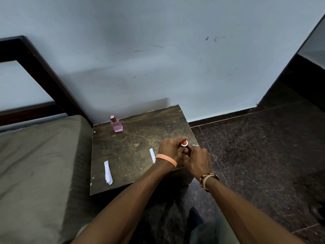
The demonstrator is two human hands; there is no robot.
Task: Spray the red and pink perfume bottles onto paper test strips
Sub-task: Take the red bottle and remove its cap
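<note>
The person holds the small red perfume bottle (184, 144), with its round, silver-rimmed red top, just above the right front part of the dark, worn wooden desk (133, 141). The left hand (169, 147) has its grip curled round the upper part by the top, and the right hand (197, 161) has its grip closed on the lower body. Most of the bottle is hidden between them, so it cannot be told whether the cap is seated or coming off.

The squat pink glass perfume bottle (116, 125) stands upright at the far left corner of the desk, well apart from both hands. Two white paper test strips lie flat on the desk. One strip (152, 155) is just beside the left wrist and partly covered by it, and the other strip (108, 172) is near the front left edge.

The red bottle is probably rigid, smooth and dense for its size. It could easily slip, and it would likely break on the polished stone floor (255, 147) right beside the desk. It would be safest to wrap one hand round the body, pull the cap straight off with the other, and leave a fingertip free for the sprayer. The strips look thin and floppy, so each is best pinched at one end and held away from the nozzle.
</note>
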